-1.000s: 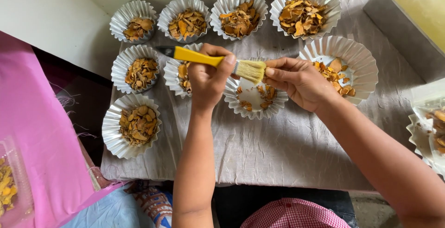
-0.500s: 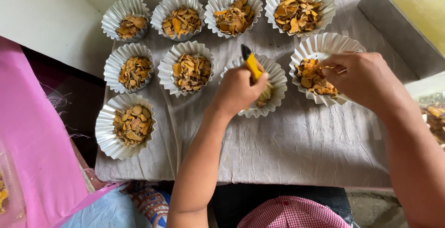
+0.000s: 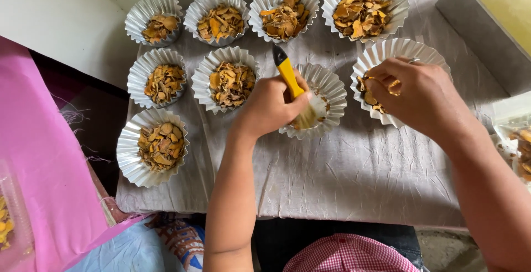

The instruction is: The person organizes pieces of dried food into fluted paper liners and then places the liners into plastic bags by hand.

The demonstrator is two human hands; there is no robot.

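Note:
My left hand (image 3: 269,109) grips a yellow-handled brush (image 3: 289,76) with its bristles down inside a nearly empty fluted foil cup (image 3: 331,86) at the middle of the cloth. My right hand (image 3: 417,92) is bunched over the neighbouring foil cup (image 3: 406,49) on the right, fingers pinched on orange-brown dried slices (image 3: 368,88) that lie in it. Several other foil cups hold the same dried slices, such as one at the far right back (image 3: 360,12) and one at the front left (image 3: 160,146).
A grey cloth (image 3: 354,178) covers the small table. A metal tray (image 3: 487,34) with yellowish contents stands at the back right. A plastic bag of slices (image 3: 517,144) lies at the right edge. Pink fabric (image 3: 38,178) hangs on the left.
The brush went from held level above the cups to upright with bristles inside the middle cup. My right hand moved from the brush head to the right cup and closed on slices.

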